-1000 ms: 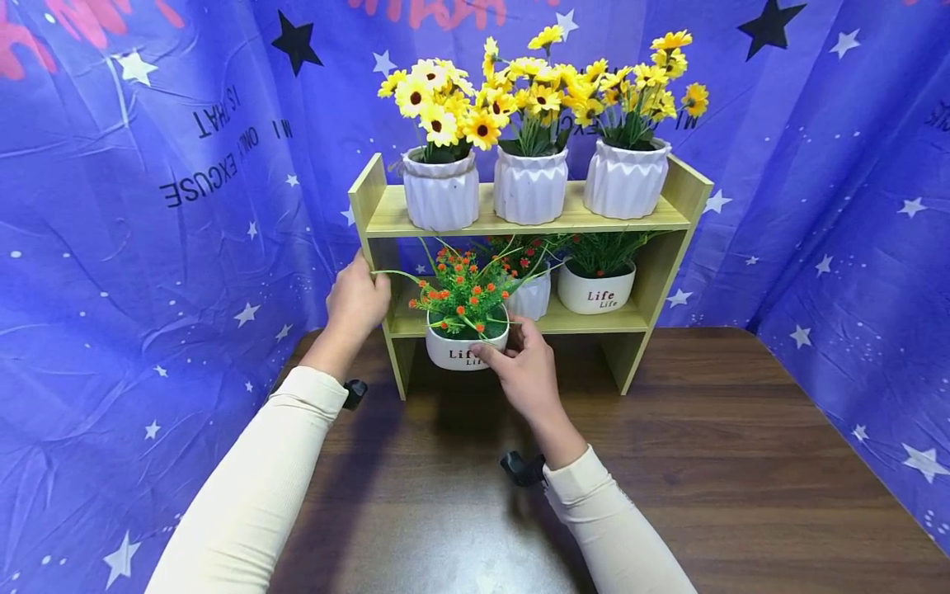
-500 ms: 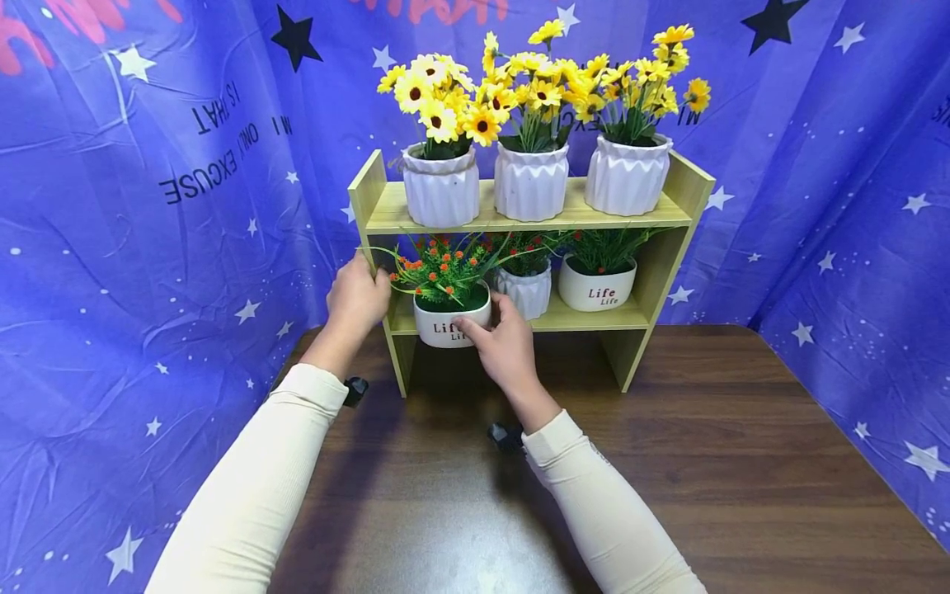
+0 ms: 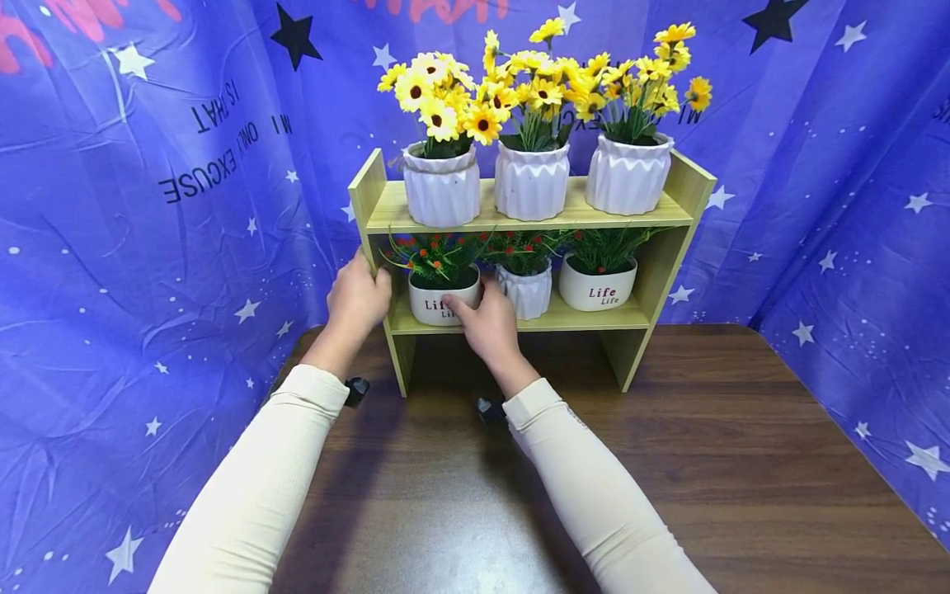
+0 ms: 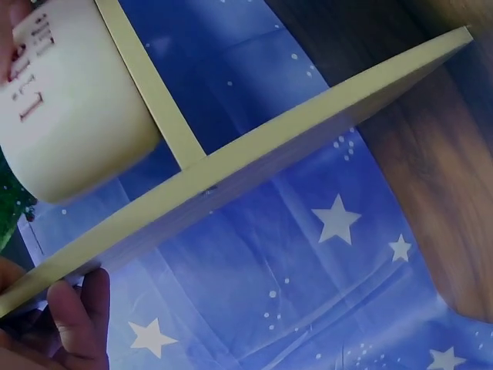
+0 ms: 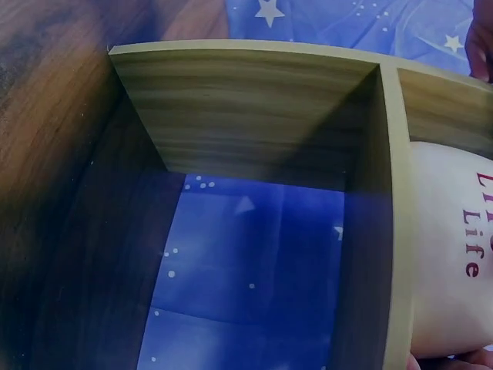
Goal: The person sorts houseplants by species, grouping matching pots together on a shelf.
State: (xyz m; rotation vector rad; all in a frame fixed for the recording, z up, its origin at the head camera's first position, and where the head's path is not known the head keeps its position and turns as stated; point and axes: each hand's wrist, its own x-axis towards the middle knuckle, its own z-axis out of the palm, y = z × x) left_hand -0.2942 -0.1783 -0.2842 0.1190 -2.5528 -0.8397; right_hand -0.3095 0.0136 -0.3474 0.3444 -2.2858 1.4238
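My right hand [image 3: 487, 323] grips the right side of a white oval flowerpot [image 3: 434, 304] lettered "Life", its thumb across the front. Green leaves and small orange-red flowers [image 3: 436, 262] rise from it, partly under the upper board. The pot is at the left end of the lower board of a light wooden shelf [image 3: 519, 224]. My left hand [image 3: 359, 295] holds the shelf's left side panel [image 4: 231, 154] by its front edge. In the right wrist view the pot [image 5: 454, 254] stands close over the lower board, with only fingertips showing at the bottom edge.
On the lower board stand a white pleated pot [image 3: 529, 294] with red flowers and another "Life" pot [image 3: 598, 285] of greenery. Three white pots of yellow flowers [image 3: 530, 181] line the top board. The shelf stands on a brown wooden table [image 3: 712, 445] before a blue star-print curtain [image 3: 816, 206].
My right hand has moved the flowerpot back and to the left, from in front of the shelf onto its lower board. My left hand stays on the side panel.
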